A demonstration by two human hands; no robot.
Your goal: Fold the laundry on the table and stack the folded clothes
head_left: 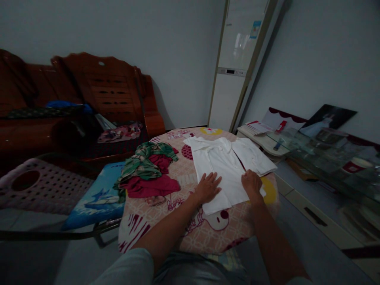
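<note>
A white shirt [218, 166] lies spread on a round table, its collar end toward the far side. My left hand [208, 188] rests flat on its left part, fingers spread. At the shirt's right edge, my right hand [251, 183] is closed on the fabric, though the fingertips are partly hidden. Just beyond, to the right, lies a folded white garment [253, 156]. A heap of green plaid cloth [145, 160] and a dark pink garment [151, 187] sits on the table's left side.
A patterned pink cloth [204, 233] covers the table. To the left stand a chair with a blue cushion [103, 194] and a wooden sofa [109, 87]. A white cabinet air conditioner [230, 91] is in the corner; a glass-topped cabinet [320, 158] with cups runs along the right.
</note>
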